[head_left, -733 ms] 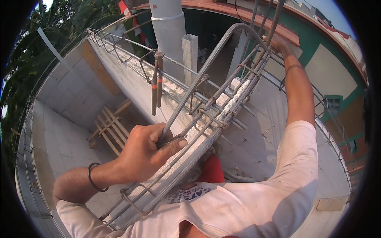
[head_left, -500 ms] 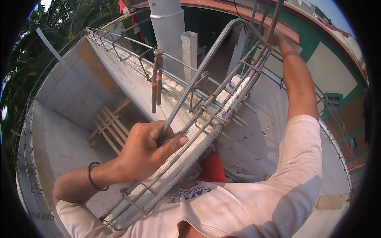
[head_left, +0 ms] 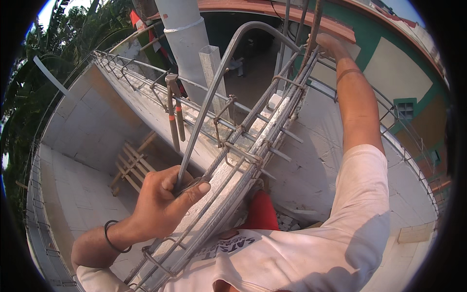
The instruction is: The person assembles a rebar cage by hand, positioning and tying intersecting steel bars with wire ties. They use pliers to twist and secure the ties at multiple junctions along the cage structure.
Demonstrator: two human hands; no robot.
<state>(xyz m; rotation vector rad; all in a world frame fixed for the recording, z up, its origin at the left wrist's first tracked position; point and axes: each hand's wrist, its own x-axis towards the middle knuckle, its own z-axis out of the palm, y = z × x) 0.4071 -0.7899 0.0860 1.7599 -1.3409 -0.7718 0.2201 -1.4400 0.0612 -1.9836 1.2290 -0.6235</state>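
My left hand [head_left: 163, 202] is closed around the lower end of a long bent steel bar [head_left: 211, 92] that arches up and over to the right. My right hand [head_left: 327, 45] reaches far up and grips the top of the rebar cage [head_left: 243, 160], where vertical bars [head_left: 315, 22] rise. The cage runs diagonally along the top of a white block wall [head_left: 265, 129], with steel ties wrapped around its long bars. A black band circles my left wrist.
A pair of pliers with red-banded handles [head_left: 174, 109] hangs on the rebar to the left. A grey concrete post [head_left: 182, 39] stands behind. Wooden slats [head_left: 131, 165] lie on the lower floor. Another rebar run [head_left: 121, 65] tops the far wall.
The bent bar has swung slightly as my left hand shifted its grip along the cage. My right arm stays raised at the cage top.
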